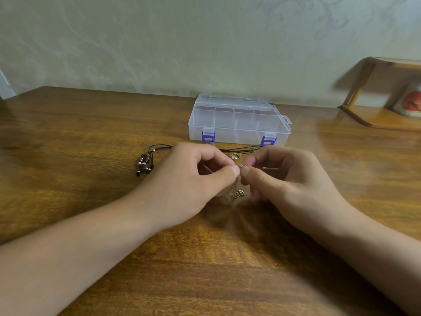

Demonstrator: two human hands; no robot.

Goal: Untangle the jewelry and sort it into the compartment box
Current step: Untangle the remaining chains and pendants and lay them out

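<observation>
My left hand (196, 176) and my right hand (282, 179) meet above the wooden table (91, 179), thumbs and forefingers pinching a thin gold chain (237, 193) between them. The chain hangs down from the fingertips, its clasp end near the table. A black cord necklace (157, 148) with dark beads (143, 164) lies behind my hands, its cord running right past a small gold ring piece (234, 155). The clear plastic compartment box (239, 120) with purple latches stands shut just beyond.
A wooden shelf unit (378, 115) stands at the back right with a red and white object (410, 101) inside. The wall runs along the table's far edge.
</observation>
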